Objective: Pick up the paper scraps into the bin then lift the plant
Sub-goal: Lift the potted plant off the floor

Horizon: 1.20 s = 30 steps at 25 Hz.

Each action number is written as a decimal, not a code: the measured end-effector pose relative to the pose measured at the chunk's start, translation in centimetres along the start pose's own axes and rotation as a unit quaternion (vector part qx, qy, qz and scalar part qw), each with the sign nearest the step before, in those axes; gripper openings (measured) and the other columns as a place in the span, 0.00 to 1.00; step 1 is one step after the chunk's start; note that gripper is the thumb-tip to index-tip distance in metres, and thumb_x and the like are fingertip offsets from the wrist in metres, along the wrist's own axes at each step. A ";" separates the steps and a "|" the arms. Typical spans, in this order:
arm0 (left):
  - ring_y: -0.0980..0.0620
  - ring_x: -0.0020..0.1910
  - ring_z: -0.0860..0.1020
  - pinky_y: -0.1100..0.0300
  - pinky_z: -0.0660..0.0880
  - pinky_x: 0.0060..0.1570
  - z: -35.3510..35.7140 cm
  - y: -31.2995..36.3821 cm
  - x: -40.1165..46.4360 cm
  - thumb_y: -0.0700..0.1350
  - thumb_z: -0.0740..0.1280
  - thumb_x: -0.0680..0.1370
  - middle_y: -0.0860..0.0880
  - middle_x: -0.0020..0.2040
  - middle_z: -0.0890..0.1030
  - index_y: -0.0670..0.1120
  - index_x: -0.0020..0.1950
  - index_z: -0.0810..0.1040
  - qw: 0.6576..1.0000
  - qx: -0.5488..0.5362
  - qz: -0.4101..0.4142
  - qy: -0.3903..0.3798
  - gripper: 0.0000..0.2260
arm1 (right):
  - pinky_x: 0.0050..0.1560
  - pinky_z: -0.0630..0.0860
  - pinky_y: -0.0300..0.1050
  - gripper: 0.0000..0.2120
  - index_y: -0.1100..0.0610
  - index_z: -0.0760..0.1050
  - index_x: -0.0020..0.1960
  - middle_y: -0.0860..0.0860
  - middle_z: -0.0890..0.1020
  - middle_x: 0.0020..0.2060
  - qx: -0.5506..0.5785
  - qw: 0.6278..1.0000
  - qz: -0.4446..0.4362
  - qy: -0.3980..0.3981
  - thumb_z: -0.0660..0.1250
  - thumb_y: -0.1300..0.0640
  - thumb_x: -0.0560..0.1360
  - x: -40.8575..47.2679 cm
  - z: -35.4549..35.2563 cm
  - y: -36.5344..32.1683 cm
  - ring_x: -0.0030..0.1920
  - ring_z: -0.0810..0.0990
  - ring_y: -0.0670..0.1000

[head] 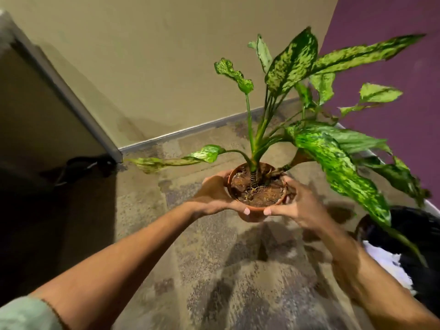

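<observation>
Above the patterned floor (214, 270), near the corner where the beige wall (154, 67) is meeting the purple wall (392, 79), the plant (292, 96) is being held up in both hands. Its small brown pot (257, 186) is sitting between the palms, rim up, with the soil showing. The left hand (214, 196) is curling round the pot's left side and the right hand (295, 203) round its right side; the two thumbs are lying along the near rim, almost touching. The fingers on the far side and under the pot are hidden, and so is the pot's base.

The stem is rising nearly upright, leaning slightly away and to the right, with the speckled leaves fanning mostly rightward; one leaf is drooping out to the left. Leaf tips at the right are blurring.

At the right edge, a dark bin (409, 246) is being cut off by the frame and partly covered by a hanging leaf; white paper scraps (390, 265) are showing inside it. A dark object at the left is too shadowed to make out.
</observation>
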<state>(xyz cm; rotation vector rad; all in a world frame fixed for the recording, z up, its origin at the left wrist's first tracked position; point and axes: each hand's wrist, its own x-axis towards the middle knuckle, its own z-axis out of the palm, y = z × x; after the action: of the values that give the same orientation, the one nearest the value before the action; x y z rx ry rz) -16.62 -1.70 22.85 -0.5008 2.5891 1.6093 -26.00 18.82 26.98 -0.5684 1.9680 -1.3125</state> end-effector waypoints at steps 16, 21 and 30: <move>0.65 0.50 0.80 0.66 0.77 0.54 -20.9 52.4 -6.8 0.39 0.79 0.65 0.57 0.50 0.82 0.57 0.54 0.77 0.994 -0.006 0.098 -0.057 0.23 | 0.60 0.76 0.51 0.34 0.56 0.79 0.56 0.52 0.84 0.53 0.022 0.983 -0.154 0.098 0.84 0.54 0.51 -13.6 -20.6 -43.7 0.57 0.81 0.52; 0.75 0.43 0.76 0.75 0.74 0.46 -25.1 63.4 -6.1 0.43 0.80 0.64 0.63 0.49 0.77 0.54 0.60 0.73 0.987 0.049 0.150 -0.015 0.28 | 0.55 0.79 0.56 0.36 0.51 0.81 0.52 0.46 0.85 0.48 -0.048 0.968 -0.204 0.138 0.82 0.38 0.48 -14.5 -26.4 -52.8 0.52 0.83 0.48; 0.60 0.51 0.79 0.68 0.76 0.48 -29.0 73.1 -0.8 0.51 0.80 0.63 0.56 0.53 0.81 0.51 0.59 0.76 0.985 0.086 0.148 0.024 0.27 | 0.45 0.80 0.51 0.33 0.53 0.82 0.48 0.45 0.86 0.43 -0.085 0.944 -0.270 0.170 0.80 0.34 0.50 -11.1 -33.9 -61.6 0.44 0.83 0.44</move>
<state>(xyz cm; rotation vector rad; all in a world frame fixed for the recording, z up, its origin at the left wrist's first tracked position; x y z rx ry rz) -34.03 2.52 99.40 -0.1481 2.9177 1.4392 -45.11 23.16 95.36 -1.0855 2.3211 -1.6626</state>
